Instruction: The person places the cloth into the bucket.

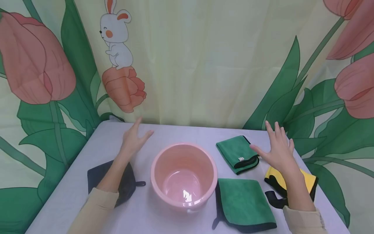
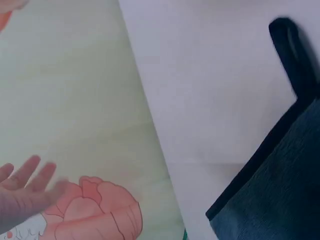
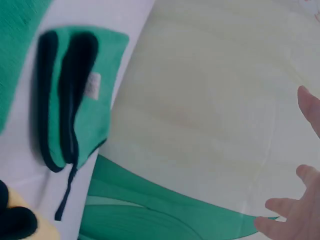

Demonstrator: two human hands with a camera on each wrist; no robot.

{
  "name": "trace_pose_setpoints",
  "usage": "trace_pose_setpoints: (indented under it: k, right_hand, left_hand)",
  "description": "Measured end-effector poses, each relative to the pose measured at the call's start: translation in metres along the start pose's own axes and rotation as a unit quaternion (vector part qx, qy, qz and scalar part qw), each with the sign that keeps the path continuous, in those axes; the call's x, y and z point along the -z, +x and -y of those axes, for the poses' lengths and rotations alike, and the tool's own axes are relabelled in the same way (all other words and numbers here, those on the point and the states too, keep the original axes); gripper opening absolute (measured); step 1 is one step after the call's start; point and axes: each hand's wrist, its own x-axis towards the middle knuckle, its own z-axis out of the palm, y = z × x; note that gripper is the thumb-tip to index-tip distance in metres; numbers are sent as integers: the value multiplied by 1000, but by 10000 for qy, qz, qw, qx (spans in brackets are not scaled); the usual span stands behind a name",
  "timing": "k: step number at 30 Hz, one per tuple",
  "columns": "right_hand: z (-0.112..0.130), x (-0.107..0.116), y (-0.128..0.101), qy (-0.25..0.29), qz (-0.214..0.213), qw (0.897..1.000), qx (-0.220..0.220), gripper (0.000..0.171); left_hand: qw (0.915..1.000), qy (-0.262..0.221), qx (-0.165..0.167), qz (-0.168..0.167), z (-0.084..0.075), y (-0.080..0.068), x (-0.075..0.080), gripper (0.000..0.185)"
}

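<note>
We have both hands empty, fingers spread and thumbs out, gripping nothing. Left hand (image 1: 132, 139) is up beyond the dark cloth (image 1: 127, 182); the left forearm (image 1: 112, 174) crosses in front of that cloth in the head view. Right hand (image 1: 279, 154) is nearest the tagged green cloth (image 1: 235, 151) and the yellow cloth (image 1: 277, 175), partly hidden behind the right forearm (image 1: 299, 190). Pink bucket (image 1: 182, 156) stands upright on the white table (image 1: 137, 217), between the dark cloth and the greens. Larger green cloth (image 1: 245, 201) lies just right of it; we can't tell if they touch.

Our judgement on handling: come down from above, pinch through all folded layers at a bound edge so nothing unfolds. We'd keep both forearms high, else they could drag the dark or yellow cloth, and stay wide of the bucket's rim.
</note>
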Motion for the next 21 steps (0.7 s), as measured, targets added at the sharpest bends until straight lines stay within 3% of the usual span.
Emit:
trace_pose_setpoints:
  k: [3, 5, 9, 10, 15, 21]
  right_hand:
    - [5, -6, -17, 164, -142, 9996, 159, 97]
    - [9, -12, -29, 256, -202, 9992, 232, 99]
    - [14, -26, -53, 280, -325, 9985, 338, 103]
    - [16, -30, -59, 273, -345, 9984, 364, 105]
    - [21, -52, -87, 12, -426, 9980, 460, 109]
    - [26, -78, -108, -340, 23, 9988, 342, 107]
  left_hand:
    - [9913, -1288, 253, 77, -5, -12, -1, 74]
    - [9764, -2089, 502, 199, -8, -20, -1, 71]
    - [9438, -3117, 957, 534, -13, -38, -1, 66]
    - [9370, -3264, 1069, 641, -14, -42, -1, 65]
    - [9182, -3519, 1446, 1099, -17, -59, 1, 62]
    - [8941, -3906, 1624, 1472, -15, -71, -1, 56]
